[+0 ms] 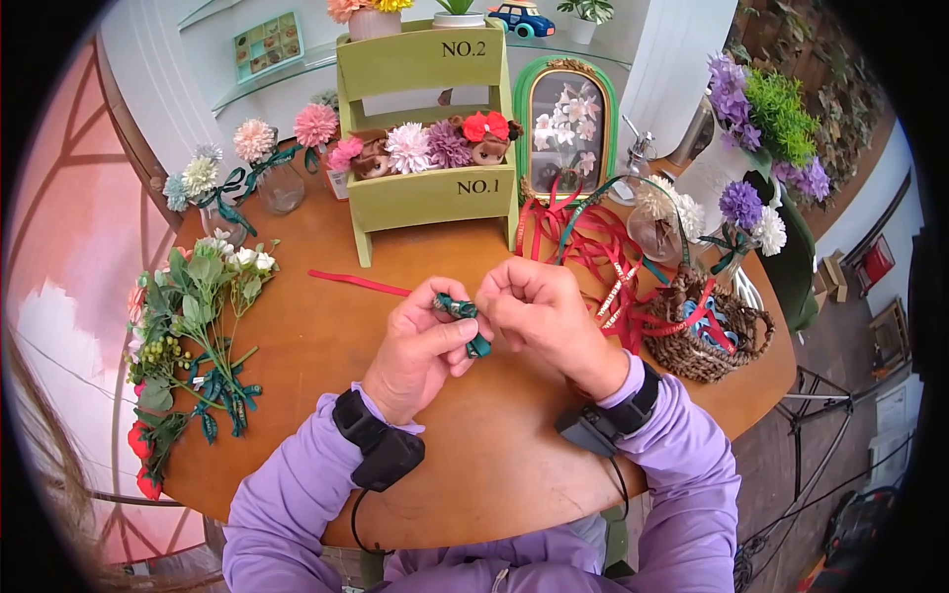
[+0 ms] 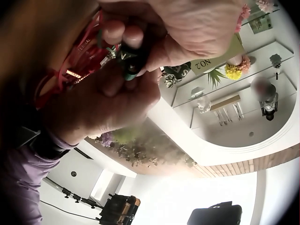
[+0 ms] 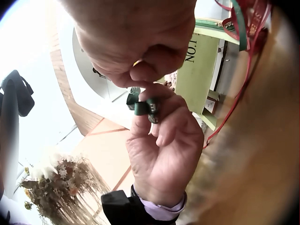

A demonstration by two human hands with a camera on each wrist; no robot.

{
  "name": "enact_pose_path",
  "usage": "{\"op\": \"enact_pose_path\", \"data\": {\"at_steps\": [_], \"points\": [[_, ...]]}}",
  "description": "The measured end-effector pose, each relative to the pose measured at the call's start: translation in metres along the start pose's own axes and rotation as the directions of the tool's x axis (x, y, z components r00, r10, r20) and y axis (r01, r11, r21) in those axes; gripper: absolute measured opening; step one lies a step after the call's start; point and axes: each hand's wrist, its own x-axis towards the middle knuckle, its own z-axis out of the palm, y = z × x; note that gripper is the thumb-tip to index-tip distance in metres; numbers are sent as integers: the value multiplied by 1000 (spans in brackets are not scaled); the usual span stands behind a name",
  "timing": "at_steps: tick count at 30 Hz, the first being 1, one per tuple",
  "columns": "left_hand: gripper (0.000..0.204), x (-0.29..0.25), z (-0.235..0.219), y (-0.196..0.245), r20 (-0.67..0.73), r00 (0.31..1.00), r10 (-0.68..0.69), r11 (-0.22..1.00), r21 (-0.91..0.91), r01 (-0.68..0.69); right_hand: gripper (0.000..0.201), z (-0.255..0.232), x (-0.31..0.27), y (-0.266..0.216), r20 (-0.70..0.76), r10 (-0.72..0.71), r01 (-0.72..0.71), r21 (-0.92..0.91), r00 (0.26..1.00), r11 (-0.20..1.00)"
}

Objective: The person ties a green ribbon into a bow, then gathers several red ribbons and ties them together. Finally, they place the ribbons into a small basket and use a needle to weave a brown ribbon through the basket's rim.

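Note:
A small looped bow of dark green ribbon with pale lettering is pinched between the thumb and fingers of my left hand. Right up against it is my right hand, thumb and fingers curled together at the ribbon's edge. From the right wrist, the green loops stick out above the left hand's fingers, just below the right fingertips. The left wrist view shows the ribbon dark between both hands; the part inside the right fingers is hidden.
Tangled red ribbon spreads toward a wicker basket on the right. Flower stems with green bows lie at left. A green two-tier stand, an oval frame and glass vases line the back of the wooden table.

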Motion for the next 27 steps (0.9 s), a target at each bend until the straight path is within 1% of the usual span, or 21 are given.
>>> {"op": "enact_pose_path", "data": {"at_steps": [1, 2, 4, 5, 7, 8, 10, 11, 13, 14, 15, 16, 18, 19, 20, 21, 22, 25, 27], "points": [[22, 0, -1, -1, 0, 1000, 1, 1000, 1, -1, 15, -2, 1, -6, 45, 96, -98, 64, 994, 993], [23, 1, -3, -2, 2, 1000, 9, 1000, 26, -9, 15, -3, 2, -10, 46, 93, -96, 65, 995, 993], [24, 1, -3, -3, 5, 1000, 14, 999, 50, -15, 16, -5, 2, -17, 66, 164, -161, -47, 984, 986], [24, 2, -3, -3, 9, 1000, 7, 998, 56, -8, 16, -6, 2, -17, 63, 165, -162, -47, 984, 986], [23, 2, -3, -3, 13, 1000, -1, 998, 60, 0, 17, -8, 1, -18, 76, 135, -122, -161, 988, 979], [24, 3, -4, -3, 14, 1000, 0, 997, 75, -1, 17, -8, 1, -20, 75, 136, -123, -160, 988, 979], [26, 1, -4, -2, 14, 1000, 0, 996, 91, -1, 15, -7, 1, -22, 65, 162, -139, -271, 985, 952], [26, 1, -4, -1, 32, 999, -16, 996, 83, 13, 15, -8, 1, -19, 63, 162, -139, -270, 985, 953], [26, 2, -2, -2, 53, 998, -31, 997, 74, 27, 11, -11, 2, -11, 110, 42, -1, -346, 993, 938], [26, 3, 1, -5, 41, 999, 9, 998, 63, -12, 11, -11, 2, -8, 109, 42, -1, -346, 993, 938], [26, 3, 3, -6, 28, 998, 49, 997, 52, -51, 9, -9, 1, -5, 104, -87, 122, -402, 991, 907], [26, 3, 2, -6, 29, 998, 49, 997, 52, -51, 8, -7, 1, -4, 107, -214, 239, -457, 971, 857], [25, 3, -1, -5, 48, 999, -7, 998, -57, 10, 8, -7, 0, -5, 114, -239, 263, -485, 964, 834], [25, 4, -3, -4, 48, 999, -6, 998, -58, 9, 7, -6, 0, -6, 123, -262, 288, -510, 957, 810], [24, 4, -6, -3, 107, 993, -39, 997, -69, 47, 7, -5, 0, -6, 124, -263, 289, -510, 957, 810], [24, 4, -8, -3, 166, 984, -72, 993, -77, 85, 8, -3, -1, -6, 139, -305, 331, -526, 942, 783], [24, 3, -8, -3, 165, 984, -71, 993, -78, 85, 8, -1, -2, -6, 153, -346, 371, -541, 926, 755], [22, 4, -11, -4, 134, 986, -96, 990, -92, 109, 7, 2, -3, -3, 172, -374, 407, -521, 911, 750], [22, 6, -15, -4, 96, 994, -51, 989, -131, 63, 7, 5, -6, -3, 156, -362, 389, -520, 919, 761]]}}
